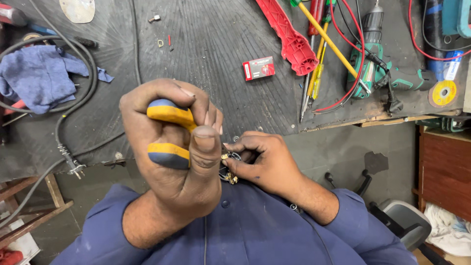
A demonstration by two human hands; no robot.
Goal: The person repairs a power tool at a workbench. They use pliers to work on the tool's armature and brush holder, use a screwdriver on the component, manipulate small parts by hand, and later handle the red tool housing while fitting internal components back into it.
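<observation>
Pliers [169, 132] with yellow-and-blue handles sit squeezed tight in the left hand [174, 147] — fist fully closed around both grips, thumb pressed down the front, close up under the camera. The working end is hidden behind the fist, so whether it bites on anything cannot be told. Just beside it, the right hand [265, 164] pinches a small black part with brass terminals [228, 167], fingers curled closed on it, held at chest height against the blue work shirt [255, 235]. Brass tabs show on the part; no loose wire ends are visible at it, and how much of the work on it is finished cannot be judged — the two hands meet right at the part, so my reading is mid-job, not the end of it.

Out past the hands lies a dark bench mat [216, 44]. On it: a small red-and-white box [258, 68], a long red plastic piece [289, 37], yellow-handled screwdrivers [319, 59], a green cordless drill [373, 59] tangled in red wires [351, 54]. Off to the left — a blue rag [39, 76] and a black cable ending in a plug [71, 162]. A few tiny loose bits lie near the mat's far edge, too small to name.
</observation>
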